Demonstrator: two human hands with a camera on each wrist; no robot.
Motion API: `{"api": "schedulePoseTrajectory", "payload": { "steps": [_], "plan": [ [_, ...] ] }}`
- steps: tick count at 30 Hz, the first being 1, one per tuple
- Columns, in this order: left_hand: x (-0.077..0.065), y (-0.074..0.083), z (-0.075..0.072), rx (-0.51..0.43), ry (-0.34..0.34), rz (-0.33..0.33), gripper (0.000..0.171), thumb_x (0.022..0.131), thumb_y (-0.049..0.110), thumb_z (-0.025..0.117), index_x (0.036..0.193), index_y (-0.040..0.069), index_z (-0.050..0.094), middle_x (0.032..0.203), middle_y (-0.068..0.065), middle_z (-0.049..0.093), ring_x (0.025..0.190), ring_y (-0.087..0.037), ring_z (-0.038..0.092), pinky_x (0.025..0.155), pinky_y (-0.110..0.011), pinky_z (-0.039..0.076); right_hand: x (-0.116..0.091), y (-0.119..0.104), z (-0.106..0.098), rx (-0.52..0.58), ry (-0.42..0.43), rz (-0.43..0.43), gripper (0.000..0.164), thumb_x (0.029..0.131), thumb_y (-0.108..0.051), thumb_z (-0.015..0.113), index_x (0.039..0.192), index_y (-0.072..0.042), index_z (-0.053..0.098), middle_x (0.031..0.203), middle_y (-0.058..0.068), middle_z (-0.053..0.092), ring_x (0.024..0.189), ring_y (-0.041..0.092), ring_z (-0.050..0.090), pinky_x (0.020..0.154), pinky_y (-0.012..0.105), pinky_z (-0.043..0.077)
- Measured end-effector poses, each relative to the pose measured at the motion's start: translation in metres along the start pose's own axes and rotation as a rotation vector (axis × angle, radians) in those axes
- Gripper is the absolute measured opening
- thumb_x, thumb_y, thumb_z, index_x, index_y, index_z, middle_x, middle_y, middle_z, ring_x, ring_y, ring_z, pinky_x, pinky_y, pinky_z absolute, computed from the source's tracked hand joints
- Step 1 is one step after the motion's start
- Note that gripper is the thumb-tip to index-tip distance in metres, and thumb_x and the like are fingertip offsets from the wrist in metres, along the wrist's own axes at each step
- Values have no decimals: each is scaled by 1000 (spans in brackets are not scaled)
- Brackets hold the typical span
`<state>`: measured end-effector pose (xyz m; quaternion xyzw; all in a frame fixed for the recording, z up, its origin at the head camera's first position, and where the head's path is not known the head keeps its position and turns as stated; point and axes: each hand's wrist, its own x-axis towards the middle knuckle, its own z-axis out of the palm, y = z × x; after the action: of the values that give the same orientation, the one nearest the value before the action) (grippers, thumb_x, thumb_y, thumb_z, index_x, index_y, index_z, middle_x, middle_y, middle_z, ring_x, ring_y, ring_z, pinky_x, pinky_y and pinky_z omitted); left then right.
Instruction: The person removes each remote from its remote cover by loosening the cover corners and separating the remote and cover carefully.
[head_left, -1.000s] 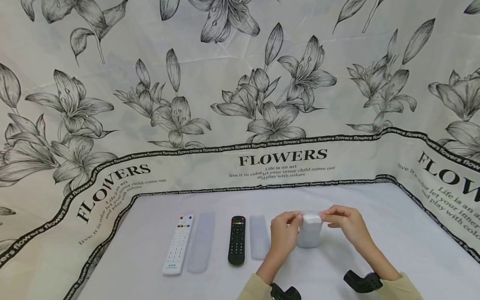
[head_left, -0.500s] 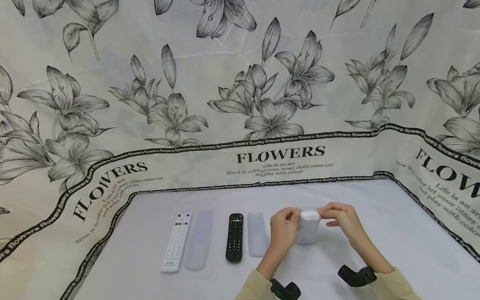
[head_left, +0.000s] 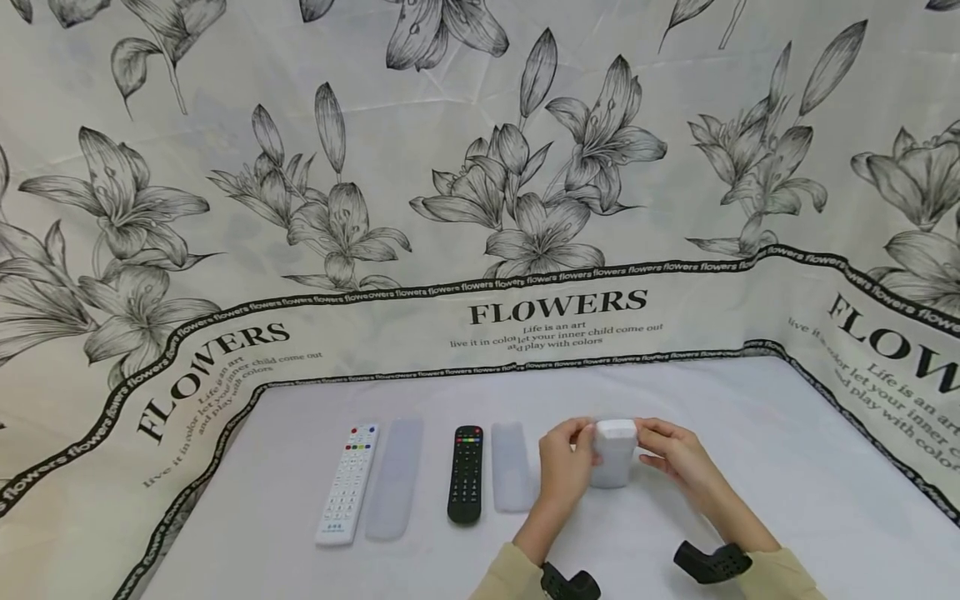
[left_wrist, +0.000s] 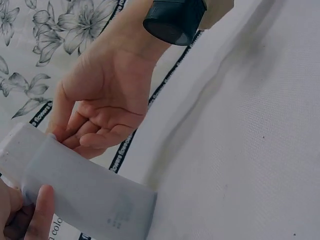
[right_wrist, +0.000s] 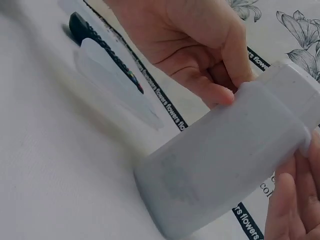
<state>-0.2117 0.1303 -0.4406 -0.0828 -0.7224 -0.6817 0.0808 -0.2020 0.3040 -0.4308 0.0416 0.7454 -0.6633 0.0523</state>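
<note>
A white remote control (head_left: 616,427) stands tilted inside a translucent sleeve (head_left: 612,471), its bare end sticking out of the top. Dim button marks show through the sleeve (right_wrist: 225,155) in the right wrist view. My left hand (head_left: 566,471) pinches the sleeve's rim on the left side, with thumb and fingertips. On the opposite side, my right hand (head_left: 678,462) pinches the rim too. From the left wrist view, the right hand (left_wrist: 107,95) has its fingers curled at the sleeve's edge, while the remote's end (left_wrist: 17,147) protrudes between both hands.
Left of the hands lie a long white remote (head_left: 347,487), a long translucent sleeve (head_left: 395,479), a black remote (head_left: 467,475) and a shorter translucent sleeve (head_left: 512,467). All rest on the white tabletop (head_left: 750,417). A flower-printed cloth (head_left: 450,233) rises behind the table.
My right hand's fingers have shifted slightly inward and lower along the sleeve's rim. Both hands keep their hold. The head view has shifted a little; the things on the table lie unmoved.
</note>
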Motion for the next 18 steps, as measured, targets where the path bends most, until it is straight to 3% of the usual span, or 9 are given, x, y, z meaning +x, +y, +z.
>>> {"api": "schedulePoseTrajectory", "payload": {
  "steps": [8,13,16,18],
  "plan": [
    [3,-9,1,-113,30,2,16,91,7,63,103,0,71,89,-11,71,55,-5,61,53,-18,55,6,7,2,97,-8,-59,15,98,-19,54,98,-30,64,92,-23,64,88,-6,58,75,16,53],
    [2,-13,1,-176,43,26,22,86,0,63,107,-1,70,93,-13,71,73,-8,65,57,-19,56,9,9,4,250,4,-91,26,98,-13,53,89,-35,65,91,-20,66,85,-3,61,74,16,54],
    [2,-12,1,-182,45,23,26,84,-2,62,109,-1,70,95,-13,71,80,-10,65,60,-19,56,8,9,3,225,3,-84,24,99,-16,53,92,-36,64,92,-21,65,86,-2,61,75,18,54],
    [1,-13,0,-171,52,9,24,84,-1,63,107,-2,70,95,-13,70,80,-10,64,60,-18,56,7,8,2,155,3,-74,16,99,-21,53,103,-32,63,94,-23,64,88,-2,62,76,19,55]
  ]
}}
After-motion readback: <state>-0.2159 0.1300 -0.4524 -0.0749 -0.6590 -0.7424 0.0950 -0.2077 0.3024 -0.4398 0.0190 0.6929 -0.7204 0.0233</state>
